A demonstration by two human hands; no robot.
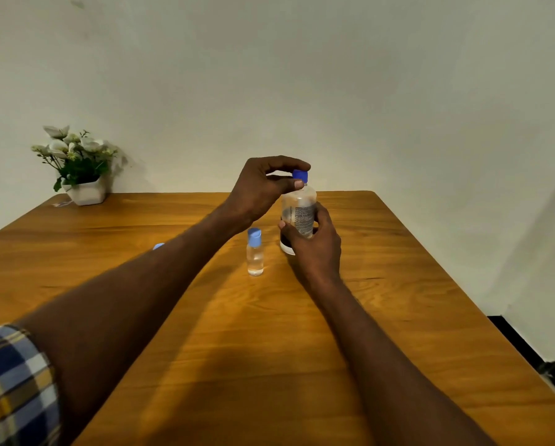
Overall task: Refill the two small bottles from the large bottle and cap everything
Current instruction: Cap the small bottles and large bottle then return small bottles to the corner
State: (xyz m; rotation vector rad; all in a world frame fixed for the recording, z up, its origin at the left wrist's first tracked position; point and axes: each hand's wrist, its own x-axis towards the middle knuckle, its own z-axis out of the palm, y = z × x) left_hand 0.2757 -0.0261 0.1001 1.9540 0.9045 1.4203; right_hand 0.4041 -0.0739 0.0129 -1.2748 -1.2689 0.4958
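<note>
Large bottle stands upright on the wooden surface, just past centre, long axis vertical. Right hand wraps its lower body from the 5 o'clock side, fingers curled round the label, steadying it. Left hand comes in from 9 o'clock at neck height; thumb and forefinger pinch the dark blue cap, which sits right on top of the neck, in line with the bottle's axis. Cannot tell whether the cap is being turned on or off, nor how far the thread is engaged. One small bottle stands upright at about 8 o'clock from the large one, near but not touching, light blue cap on, clear liquid inside. A light blue scrap shows beyond the left forearm, likely the second small bottle's cap; the rest is hidden by the arm. Potted flowers at the far left corner, well apart. Judgement: the next move hinges on a twist about the vertical axis, left hand being the nearer to the cap, right hand resisting the turn
</note>
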